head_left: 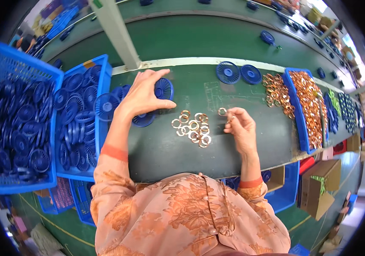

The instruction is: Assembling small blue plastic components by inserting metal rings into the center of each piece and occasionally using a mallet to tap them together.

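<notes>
My left hand is over the left part of the bench, its thumb and fingers spread wide apart. A blue slotted round cover shows between the thumb and fingers; I see no grip on it. Further blue covers lie beside and beneath that wrist. My right hand is closed in a pinch on a small gold ring, partly covered by the fingers. Another ring is right at its fingertips. Between both hands, a loose group of shiny gold rings lies on the dark green bench.
Blue crates full of blue covers stand on the left. Two covers lie near the bench's far edge. On the right are a heap of copper-coloured rings and a blue tray filled with more. A pale post rises beyond my left hand.
</notes>
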Demonstrator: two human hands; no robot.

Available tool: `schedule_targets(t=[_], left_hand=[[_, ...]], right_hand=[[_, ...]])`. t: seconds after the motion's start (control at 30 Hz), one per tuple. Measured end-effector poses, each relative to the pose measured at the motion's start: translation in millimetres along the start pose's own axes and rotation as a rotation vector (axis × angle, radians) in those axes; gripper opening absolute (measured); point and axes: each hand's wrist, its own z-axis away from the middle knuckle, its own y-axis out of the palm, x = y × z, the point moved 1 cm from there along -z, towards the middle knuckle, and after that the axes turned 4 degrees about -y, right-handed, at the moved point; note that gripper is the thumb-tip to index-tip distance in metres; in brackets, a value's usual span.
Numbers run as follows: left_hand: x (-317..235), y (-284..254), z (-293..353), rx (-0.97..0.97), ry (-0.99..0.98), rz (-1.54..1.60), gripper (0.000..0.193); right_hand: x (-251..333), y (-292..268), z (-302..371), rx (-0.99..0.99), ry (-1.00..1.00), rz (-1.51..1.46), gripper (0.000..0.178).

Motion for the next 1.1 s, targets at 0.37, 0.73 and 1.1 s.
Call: schedule_targets(t=[0.37,0.73,1.1], left_hand=[[-32.4,78.1,45.1,-0.104,-0.361,1.214,0.024],[-44.5,92.1,68.3,-0.08,-0.439,1.495,0.028],[-47.2,95.4,78.9,-0.129,-0.358,1.371,0.027]], right_hand=[[17.4,31.7,11.6,0.144,0.067,-0.363,0.024],[23.7,74.0,20.5,0.156,-0.259,0.257,0.031],[18.0,93.4,12.6,0.174,-0.696,0.845,0.025]])
